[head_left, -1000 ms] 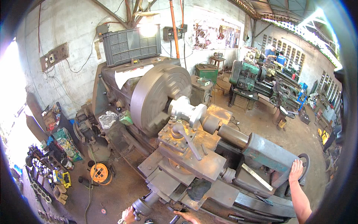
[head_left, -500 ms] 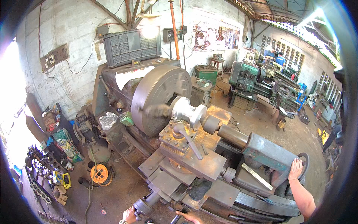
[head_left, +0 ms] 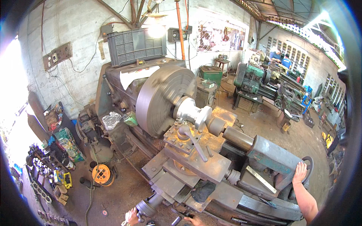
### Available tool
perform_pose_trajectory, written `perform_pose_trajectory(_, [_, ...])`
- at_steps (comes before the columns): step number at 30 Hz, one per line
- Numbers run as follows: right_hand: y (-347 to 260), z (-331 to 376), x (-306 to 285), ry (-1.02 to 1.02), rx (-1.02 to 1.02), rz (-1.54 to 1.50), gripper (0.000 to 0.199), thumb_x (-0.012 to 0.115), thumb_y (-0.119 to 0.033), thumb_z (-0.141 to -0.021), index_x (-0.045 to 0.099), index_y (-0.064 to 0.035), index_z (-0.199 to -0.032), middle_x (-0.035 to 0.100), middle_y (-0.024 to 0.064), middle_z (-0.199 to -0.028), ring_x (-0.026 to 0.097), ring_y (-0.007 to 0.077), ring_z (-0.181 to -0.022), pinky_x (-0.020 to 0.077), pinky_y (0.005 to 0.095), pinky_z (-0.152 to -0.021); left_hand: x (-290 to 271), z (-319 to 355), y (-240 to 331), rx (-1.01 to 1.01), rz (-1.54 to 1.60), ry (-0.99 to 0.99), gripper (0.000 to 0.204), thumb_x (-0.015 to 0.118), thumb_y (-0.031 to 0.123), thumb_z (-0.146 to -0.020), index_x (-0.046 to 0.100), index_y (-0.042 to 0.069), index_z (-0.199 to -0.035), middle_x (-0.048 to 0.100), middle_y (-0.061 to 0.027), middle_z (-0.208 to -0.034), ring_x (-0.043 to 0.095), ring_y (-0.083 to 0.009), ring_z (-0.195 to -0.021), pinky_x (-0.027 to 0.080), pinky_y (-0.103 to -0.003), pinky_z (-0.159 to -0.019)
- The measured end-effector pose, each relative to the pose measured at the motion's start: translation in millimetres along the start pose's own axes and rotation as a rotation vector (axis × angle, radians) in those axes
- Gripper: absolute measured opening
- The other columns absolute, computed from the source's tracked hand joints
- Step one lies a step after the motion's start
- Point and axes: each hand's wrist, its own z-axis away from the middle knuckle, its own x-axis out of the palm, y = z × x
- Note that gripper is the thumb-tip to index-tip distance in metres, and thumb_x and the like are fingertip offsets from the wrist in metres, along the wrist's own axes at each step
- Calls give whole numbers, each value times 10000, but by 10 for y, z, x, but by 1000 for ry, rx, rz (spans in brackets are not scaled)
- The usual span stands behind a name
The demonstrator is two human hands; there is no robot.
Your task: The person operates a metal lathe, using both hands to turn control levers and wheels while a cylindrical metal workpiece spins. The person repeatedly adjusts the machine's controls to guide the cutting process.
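At the lower edge, my left hand [head_left: 132, 217] is closed on a knobbed handle [head_left: 140, 218] beside a round dial [head_left: 145, 208] on the lathe's front. My right hand [head_left: 195, 220], partly cut off by the edge, is closed at the end of a small crank [head_left: 176, 220]. Ahead, a big chuck [head_left: 156, 100] spins, its face blurred. It carries a shiny turned metal workpiece [head_left: 190, 111], with the tailstock quill [head_left: 238, 138] lined up at its right end. The tool post [head_left: 183, 135] with its long lever [head_left: 198, 148] sits close in front of the workpiece.
Another person's hand [head_left: 300, 173] rests on the tailstock [head_left: 277, 156] by its handwheel. A dark cloth [head_left: 203, 191] lies on the carriage. An orange cable reel [head_left: 102, 174] and metal parts stand on the floor at left. Far right, two people work near a green lathe [head_left: 249, 77].
The view has turned slightly left, so the scene sits a little farther right. The chuck keeps spinning. My hands stay at their handles, the right one slightly lower in view.
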Motion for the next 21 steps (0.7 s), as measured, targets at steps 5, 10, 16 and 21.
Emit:
perform_pose_trajectory(5, [175,-101,-17,-24,53,50,728,733,-594,-707,645,-26,-1155,657,144,-1080,603,250,-974,464,358,-847,28,-23,-26,-11,17,-19,519,647,226,-747,504,50,-1213,653,-190,-940,629,-382,-843,512,-471,-723])
perform_pose_trajectory(10, [429,-289,-42,-51,86,81,740,722,-603,-716,645,-29,-1177,661,136,-1035,587,237,-922,469,359,-789,58,-50,-27,70,-80,27,490,615,205,-749,501,7,-1183,634,-199,-1021,632,-346,-919,507,-440,-777])
perform_pose_trajectory(16, [668,-374,-16,-61,-8,-26,569,739,-574,-700,684,-56,-930,581,2,-700,459,122,-572,366,310,-516,18,-49,68,-76,-57,-69,492,664,276,-697,493,26,-1085,620,-209,-979,621,-388,-902,505,-471,-757])
perform_pose_trajectory(21, [583,-302,-18,-35,-56,-30,364,682,-471,-808,634,-114,-755,546,-40,-636,461,84,-539,333,258,-486,-47,-36,149,-98,-76,-64,450,678,337,-694,536,39,-1000,649,-182,-894,652,-367,-825,519,-464,-716])
